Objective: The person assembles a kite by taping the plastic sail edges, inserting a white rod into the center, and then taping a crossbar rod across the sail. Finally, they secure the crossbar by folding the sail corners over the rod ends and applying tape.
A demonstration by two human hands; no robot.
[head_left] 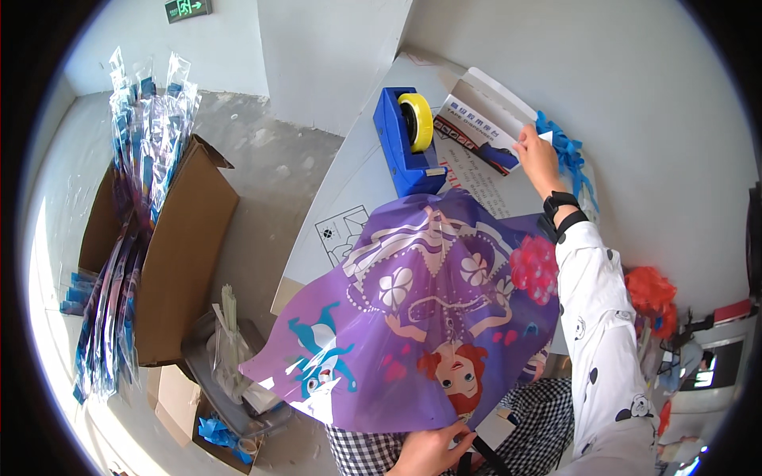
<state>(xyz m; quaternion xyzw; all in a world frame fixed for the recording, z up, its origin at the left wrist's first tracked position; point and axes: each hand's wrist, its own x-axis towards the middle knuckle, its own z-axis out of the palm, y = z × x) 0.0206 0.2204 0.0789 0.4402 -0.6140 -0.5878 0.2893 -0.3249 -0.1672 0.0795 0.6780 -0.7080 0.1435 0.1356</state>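
Observation:
A shiny purple plastic sheet, printed with a red-haired cartoon princess and a blue animal, drapes from the table's edge toward my lap. My left hand pinches its near edge, close to a black strap. My right hand reaches far across the table. Its fingers are bent together at the end of an open carton, beside blue ribbon bows. What they hold, if anything, is hidden. A pinkish-red ribbon puff lies at the sheet's right side, by my right forearm.
A blue tape dispenser with a yellow roll stands left of the carton on the table. On the floor at left, a cardboard box holds long plastic-wrapped packets. Nearer are a grey stool and a smaller box.

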